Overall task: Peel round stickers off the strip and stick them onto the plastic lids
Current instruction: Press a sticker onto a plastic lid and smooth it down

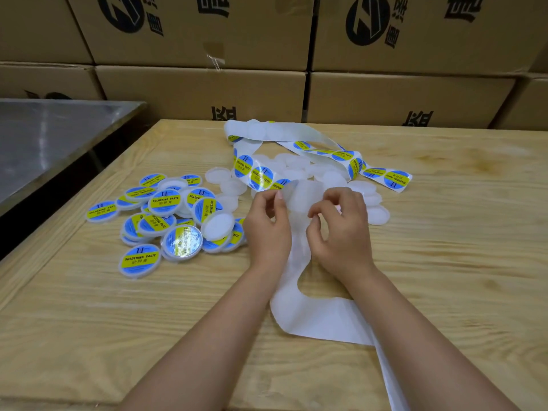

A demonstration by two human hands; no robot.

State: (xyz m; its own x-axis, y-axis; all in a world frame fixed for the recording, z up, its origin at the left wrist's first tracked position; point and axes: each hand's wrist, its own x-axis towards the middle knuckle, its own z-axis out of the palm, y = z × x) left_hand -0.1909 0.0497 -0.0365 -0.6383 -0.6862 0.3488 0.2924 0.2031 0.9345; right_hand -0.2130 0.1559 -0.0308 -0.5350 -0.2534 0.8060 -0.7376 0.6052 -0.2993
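A white backing strip with round blue-and-yellow stickers loops over the middle of the wooden table. My left hand pinches the strip just below the stickers. My right hand has curled fingers at the strip's right edge; what it grips is hidden. The strip between the two hands is bare. Blank translucent lids lie behind the hands. A heap of lids with stickers on them lies to the left.
The wooden table has a raised rim on the left. A steel table stands at the far left. Stacked cardboard boxes wall off the back. The peeled strip end trails off the table's near edge.
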